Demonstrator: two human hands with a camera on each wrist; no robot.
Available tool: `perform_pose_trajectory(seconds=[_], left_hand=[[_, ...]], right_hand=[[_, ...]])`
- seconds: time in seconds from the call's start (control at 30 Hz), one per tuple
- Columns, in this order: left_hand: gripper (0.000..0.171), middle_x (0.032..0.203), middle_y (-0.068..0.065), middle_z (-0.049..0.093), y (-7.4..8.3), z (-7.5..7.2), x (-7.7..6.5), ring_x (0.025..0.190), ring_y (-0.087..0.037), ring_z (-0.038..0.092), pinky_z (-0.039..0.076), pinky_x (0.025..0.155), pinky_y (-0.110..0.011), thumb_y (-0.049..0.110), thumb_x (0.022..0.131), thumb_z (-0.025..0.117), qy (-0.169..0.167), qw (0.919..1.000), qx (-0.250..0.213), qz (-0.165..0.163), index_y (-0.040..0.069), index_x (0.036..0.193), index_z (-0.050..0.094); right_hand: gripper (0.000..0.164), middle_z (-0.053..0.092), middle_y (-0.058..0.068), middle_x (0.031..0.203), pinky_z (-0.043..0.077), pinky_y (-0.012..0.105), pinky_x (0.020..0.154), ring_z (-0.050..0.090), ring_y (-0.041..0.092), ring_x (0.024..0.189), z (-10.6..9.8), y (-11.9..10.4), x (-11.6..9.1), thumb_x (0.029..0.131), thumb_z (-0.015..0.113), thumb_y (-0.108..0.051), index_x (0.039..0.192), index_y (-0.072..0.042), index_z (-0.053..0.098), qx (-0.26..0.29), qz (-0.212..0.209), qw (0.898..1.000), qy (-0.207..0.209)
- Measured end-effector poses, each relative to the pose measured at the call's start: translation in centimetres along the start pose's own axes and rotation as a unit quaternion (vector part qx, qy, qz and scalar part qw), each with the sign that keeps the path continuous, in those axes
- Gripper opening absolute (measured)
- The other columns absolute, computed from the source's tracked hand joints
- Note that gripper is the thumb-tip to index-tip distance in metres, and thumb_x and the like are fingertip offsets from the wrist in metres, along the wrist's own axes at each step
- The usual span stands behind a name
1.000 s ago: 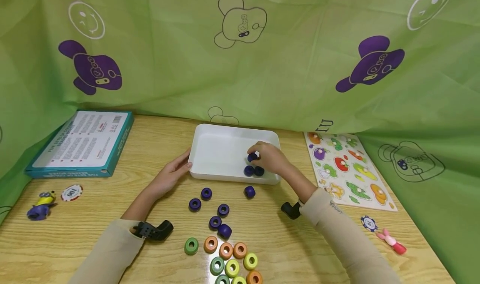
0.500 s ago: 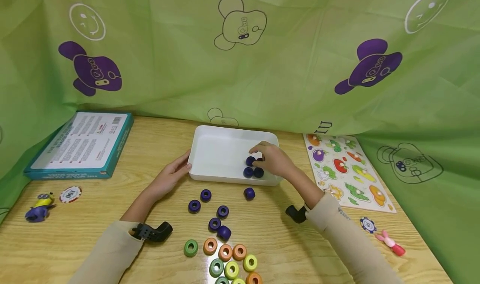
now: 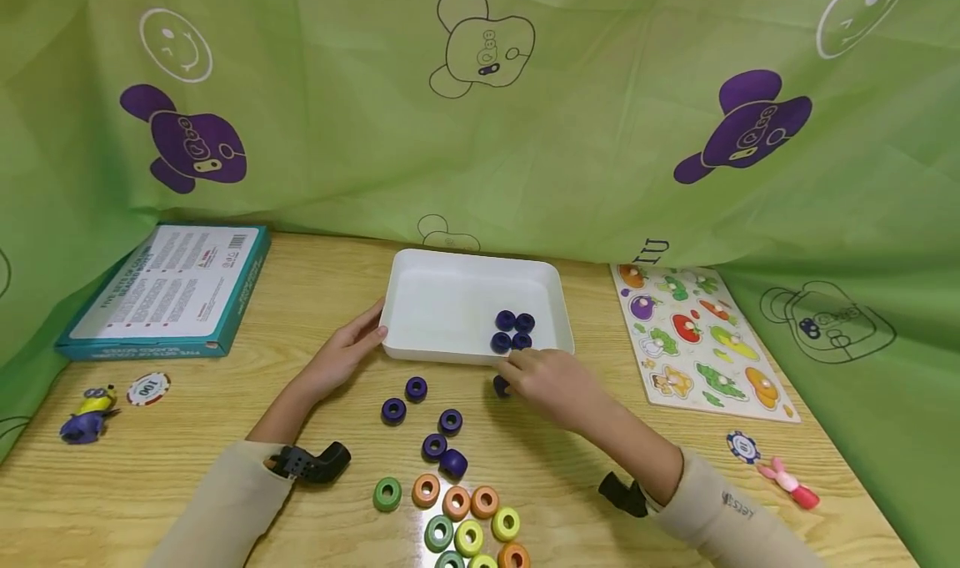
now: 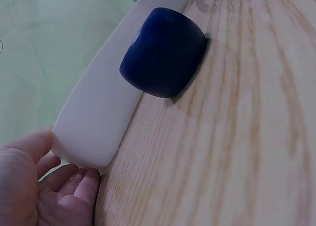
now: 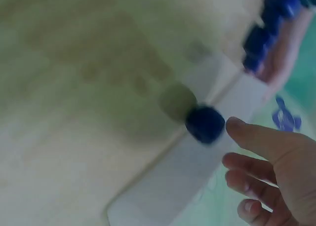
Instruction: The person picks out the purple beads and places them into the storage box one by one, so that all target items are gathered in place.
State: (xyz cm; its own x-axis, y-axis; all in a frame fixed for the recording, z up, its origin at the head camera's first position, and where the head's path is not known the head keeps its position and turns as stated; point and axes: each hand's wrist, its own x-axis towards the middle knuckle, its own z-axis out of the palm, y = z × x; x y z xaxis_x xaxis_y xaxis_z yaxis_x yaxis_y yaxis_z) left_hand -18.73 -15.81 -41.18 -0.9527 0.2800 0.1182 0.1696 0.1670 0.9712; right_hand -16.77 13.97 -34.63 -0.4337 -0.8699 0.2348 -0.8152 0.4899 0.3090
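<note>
My left hand (image 3: 347, 347) grips the left end of a shallow white tray (image 3: 427, 353); in the left wrist view its thumb and curled fingers meet the tray's corner. Inside the tray, near its front right, sit several dark purple beads (image 3: 506, 320). My right hand (image 3: 551, 384) is just in front of the tray's front wall, beside a purple bead (image 3: 501, 387) on the table. In the right wrist view, the thumb tip is right at that bead (image 5: 205, 123), while the other fingers are spread and loosely bent. More purple beads (image 3: 393, 411) lie in front of the tray.
Orange, green and yellow beads (image 3: 469, 538) lie nearer the front. At left are a teal-edged box (image 3: 165, 289), a minion figure (image 3: 90, 414) and a poker chip (image 3: 148, 389). At right are a vegetable puzzle board (image 3: 701, 343), another chip (image 3: 742, 446) and a pink rabbit figure (image 3: 789, 483).
My right hand has let go of a purple bead inside the tray and moved back over the front wall to the bead outside. The left hand stays at the tray's end.
</note>
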Motion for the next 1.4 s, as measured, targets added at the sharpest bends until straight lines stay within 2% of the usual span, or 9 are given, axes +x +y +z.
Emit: perform_pose_trajectory(seconds=[0.13, 0.3, 0.43, 0.5, 0.63, 0.73, 0.83, 1.17, 1.4], left_hand=[[0.054, 0.137, -0.005, 0.019, -0.8, -0.2, 0.2, 0.123, -0.016, 0.018, 0.017, 0.098, -0.037, 0.028, 0.09, 0.04, 0.001, 1.0, 0.0, 0.002, 0.012, 0.136, 0.017], [0.054, 0.137, -0.005, 0.019, -0.8, -0.1, 0.3, 0.123, -0.016, 0.018, 0.017, 0.098, -0.037, 0.028, 0.09, 0.041, 0.0, 1.0, -0.003, 0.004, 0.012, 0.136, 0.017], [0.055, 0.137, -0.005, 0.019, -0.7, 0.0, 0.2, 0.123, -0.016, 0.019, 0.017, 0.098, -0.036, 0.029, 0.089, 0.041, 0.0, 1.0, -0.005, 0.003, 0.012, 0.136, 0.017], [0.054, 0.137, -0.005, 0.02, -0.6, 0.1, 0.2, 0.123, -0.016, 0.019, 0.017, 0.098, -0.037, 0.028, 0.089, 0.041, 0.0, 1.0, -0.004, 0.003, 0.011, 0.136, 0.017], [0.053, 0.137, -0.005, 0.02, -0.6, 0.2, 0.2, 0.122, -0.015, 0.019, 0.017, 0.098, -0.037, 0.026, 0.09, 0.04, 0.001, 1.0, 0.0, 0.006, 0.012, 0.135, 0.018], [0.052, 0.137, -0.003, 0.02, -0.7, 0.2, 0.3, 0.123, -0.014, 0.018, 0.016, 0.098, -0.037, 0.026, 0.09, 0.04, 0.0, 1.0, 0.002, 0.007, 0.014, 0.135, 0.018], [0.051, 0.137, -0.003, 0.02, -0.8, 0.2, 0.3, 0.123, -0.015, 0.018, 0.016, 0.098, -0.037, 0.026, 0.09, 0.04, 0.001, 1.0, 0.0, 0.007, 0.014, 0.135, 0.018], [0.056, 0.137, -0.005, 0.02, -1.2, 0.1, 0.4, 0.123, -0.015, 0.019, 0.016, 0.098, -0.036, 0.033, 0.088, 0.041, -0.003, 1.0, -0.001, 0.003, 0.014, 0.136, 0.018], [0.056, 0.137, -0.006, 0.019, -1.1, -0.1, 0.3, 0.123, -0.015, 0.018, 0.016, 0.098, -0.037, 0.031, 0.089, 0.041, -0.002, 1.0, -0.001, -0.001, 0.013, 0.136, 0.017]], right_hand=[[0.021, 0.057, 0.004, 0.088, 0.047, 0.026, 0.059, 0.056, 0.016, 0.077, 1.0, -0.9, 0.0, 0.082, 0.045, -0.006, 0.097, -0.007, 0.06, -0.079, -0.048, 0.996, -0.013], [0.024, 0.054, 0.004, 0.082, 0.046, 0.023, 0.054, 0.054, 0.015, 0.073, 1.8, -1.0, -0.1, 0.081, 0.037, -0.001, 0.086, -0.006, 0.06, -0.09, -0.059, 0.994, -0.016], [0.008, 0.054, 0.003, 0.079, 0.044, 0.024, 0.049, 0.053, 0.012, 0.064, 1.4, -0.8, -0.1, 0.076, 0.057, -0.007, 0.084, -0.007, 0.06, -0.011, -0.025, 0.999, -0.017], [0.016, 0.055, 0.0, 0.08, 0.044, 0.023, 0.05, 0.053, 0.01, 0.062, 0.8, -0.5, 0.0, 0.072, 0.064, -0.014, 0.087, -0.009, 0.061, 0.065, 0.014, 0.998, -0.017], [0.028, 0.053, -0.005, 0.073, 0.04, 0.02, 0.046, 0.048, 0.005, 0.057, -0.3, 0.8, 0.6, 0.069, 0.069, -0.02, 0.095, -0.013, 0.061, 0.219, 0.11, 0.969, 0.002], [0.03, 0.052, -0.006, 0.069, 0.037, 0.02, 0.043, 0.043, 0.004, 0.052, -0.2, 1.9, 1.5, 0.07, 0.069, -0.018, 0.098, -0.013, 0.06, 0.286, 0.163, 0.944, 0.023], [0.029, 0.056, -0.004, 0.073, 0.038, 0.02, 0.044, 0.043, 0.004, 0.052, 0.8, 2.6, 2.6, 0.071, 0.068, -0.019, 0.099, -0.011, 0.06, 0.309, 0.191, 0.931, 0.01], [0.026, 0.061, -0.002, 0.088, 0.044, 0.025, 0.065, 0.056, 0.012, 0.081, 3.8, 3.1, 4.9, 0.072, 0.068, -0.021, 0.096, -0.013, 0.062, 0.323, 0.222, 0.917, -0.077], [0.026, 0.062, -0.002, 0.087, 0.045, 0.026, 0.068, 0.057, 0.011, 0.081, 4.4, 3.4, 5.3, 0.069, 0.069, -0.02, 0.094, -0.014, 0.063, 0.305, 0.214, 0.922, -0.103]])
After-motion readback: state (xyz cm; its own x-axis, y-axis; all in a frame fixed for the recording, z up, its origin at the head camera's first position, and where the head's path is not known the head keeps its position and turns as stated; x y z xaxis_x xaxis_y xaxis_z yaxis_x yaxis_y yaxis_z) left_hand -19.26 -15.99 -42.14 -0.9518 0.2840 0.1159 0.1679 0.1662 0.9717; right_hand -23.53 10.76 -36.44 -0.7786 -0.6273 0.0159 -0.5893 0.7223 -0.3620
